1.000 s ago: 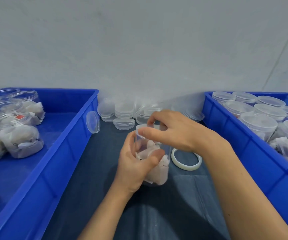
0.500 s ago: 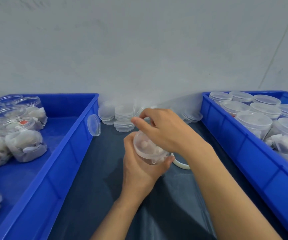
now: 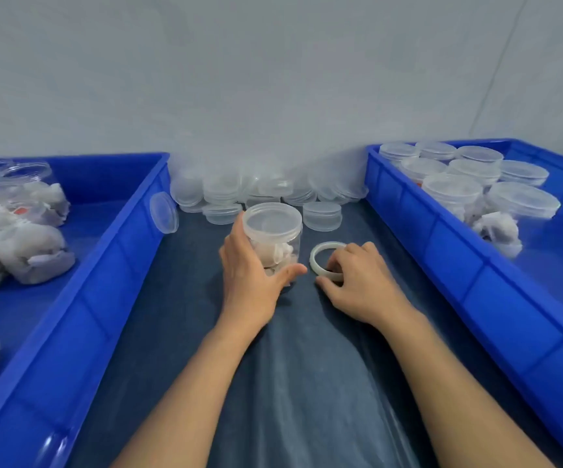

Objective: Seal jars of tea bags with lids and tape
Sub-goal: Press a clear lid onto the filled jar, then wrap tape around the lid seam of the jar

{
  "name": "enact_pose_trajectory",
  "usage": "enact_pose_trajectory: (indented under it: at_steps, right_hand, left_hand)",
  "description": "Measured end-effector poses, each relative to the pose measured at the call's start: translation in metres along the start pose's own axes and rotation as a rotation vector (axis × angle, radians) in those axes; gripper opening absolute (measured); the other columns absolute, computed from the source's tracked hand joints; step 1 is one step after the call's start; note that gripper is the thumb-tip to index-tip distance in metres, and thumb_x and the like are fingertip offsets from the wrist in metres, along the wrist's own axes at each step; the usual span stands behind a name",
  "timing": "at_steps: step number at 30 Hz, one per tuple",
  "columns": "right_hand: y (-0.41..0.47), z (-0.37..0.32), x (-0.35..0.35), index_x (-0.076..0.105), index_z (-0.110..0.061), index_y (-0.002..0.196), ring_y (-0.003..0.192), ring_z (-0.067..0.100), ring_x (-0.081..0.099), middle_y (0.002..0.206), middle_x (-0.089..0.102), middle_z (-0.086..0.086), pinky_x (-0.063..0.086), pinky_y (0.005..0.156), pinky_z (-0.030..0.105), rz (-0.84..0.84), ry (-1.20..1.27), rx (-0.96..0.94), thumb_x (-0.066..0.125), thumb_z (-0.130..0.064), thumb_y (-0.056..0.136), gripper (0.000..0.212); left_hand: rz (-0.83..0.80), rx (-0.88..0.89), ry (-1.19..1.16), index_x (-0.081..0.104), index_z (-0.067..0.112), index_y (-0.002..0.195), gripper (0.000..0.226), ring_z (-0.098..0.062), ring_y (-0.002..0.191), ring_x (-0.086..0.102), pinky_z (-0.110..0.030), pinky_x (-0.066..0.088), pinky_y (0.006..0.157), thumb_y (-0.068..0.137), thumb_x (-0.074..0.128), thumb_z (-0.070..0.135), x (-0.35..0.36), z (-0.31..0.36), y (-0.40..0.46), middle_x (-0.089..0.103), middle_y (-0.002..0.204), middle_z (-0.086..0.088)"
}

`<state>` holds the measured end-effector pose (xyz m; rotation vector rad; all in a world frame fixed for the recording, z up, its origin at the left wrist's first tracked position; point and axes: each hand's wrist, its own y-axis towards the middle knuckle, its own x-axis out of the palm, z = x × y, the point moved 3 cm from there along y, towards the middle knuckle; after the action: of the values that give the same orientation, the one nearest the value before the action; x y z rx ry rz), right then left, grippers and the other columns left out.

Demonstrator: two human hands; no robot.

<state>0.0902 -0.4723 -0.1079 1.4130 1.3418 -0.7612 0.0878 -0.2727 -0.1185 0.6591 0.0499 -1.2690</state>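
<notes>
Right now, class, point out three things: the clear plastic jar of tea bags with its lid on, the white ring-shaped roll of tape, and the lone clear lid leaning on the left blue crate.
clear plastic jar of tea bags [image 3: 278, 255], head view, side wall.
white ring-shaped roll of tape [image 3: 317, 253], head view, left rim.
lone clear lid [image 3: 163, 212], head view, flat face.

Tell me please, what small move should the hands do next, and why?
Probably the right hand should lift the tape roll it grips and bring it to the jar. The lid is already on, the left hand holds the jar upright, and no tape shows on it yet.
</notes>
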Motion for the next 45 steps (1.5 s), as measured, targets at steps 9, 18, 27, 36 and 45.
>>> enact_pose_trajectory:
  at_steps: [9,18,27,36,45]
  right_hand:
    - [0.0,-0.006,0.001,0.043,-0.024,0.094,0.072,0.027,0.056,0.075,0.06,-0.005,0.04,0.064,0.042,0.201,0.276,-0.033,0.046,-0.039,0.108,0.02]
    - [-0.013,-0.037,-0.01,0.043,-0.026,0.098,0.051,0.011,0.04,0.063,0.047,-0.008,0.03,0.05,0.017,0.278,0.708,-0.218,0.042,-0.037,0.109,0.016]
    - [-0.023,-0.049,-0.014,0.046,-0.032,0.099,0.07,0.013,0.048,0.077,0.049,-0.022,0.034,0.065,0.02,0.348,0.575,-0.363,0.042,-0.038,0.106,0.011]
    - [-0.023,-0.05,-0.02,0.052,-0.014,0.097,0.079,0.009,0.045,0.078,0.046,-0.017,0.033,0.076,0.011,0.38,0.443,-0.412,0.044,-0.027,0.105,0.017]
    - [-0.025,-0.051,-0.024,0.055,-0.008,0.094,0.075,0.01,0.042,0.079,0.048,-0.01,0.033,0.076,0.012,0.38,0.416,-0.446,0.046,-0.022,0.103,0.019]
  left_hand:
    - [0.168,-0.102,0.242,0.012,0.015,0.168,0.127,-0.027,0.136,0.031,-0.039,0.034,0.113,0.075,0.093,0.046,-0.008,-0.007,0.005,0.041,0.15,-0.009]
    - [0.412,0.138,0.201,0.036,0.008,0.162,0.085,-0.031,0.137,0.035,-0.041,0.034,0.116,0.093,0.079,0.034,-0.015,0.028,-0.008,0.04,0.155,-0.014]
    - [0.345,0.449,0.061,0.078,0.014,0.12,0.026,-0.019,0.11,0.054,-0.05,0.052,0.089,0.104,0.062,0.027,-0.011,0.047,-0.015,0.069,0.116,0.006]
    - [0.271,0.287,-0.111,0.079,0.019,0.102,0.007,-0.013,0.09,0.062,-0.018,0.045,0.08,0.099,0.074,0.017,-0.019,0.049,-0.011,0.071,0.096,0.017]
    - [0.126,0.078,-0.287,0.072,0.036,0.09,0.022,-0.005,0.084,0.069,-0.01,0.048,0.074,0.101,0.071,0.017,-0.022,0.046,-0.003,0.074,0.09,0.019]
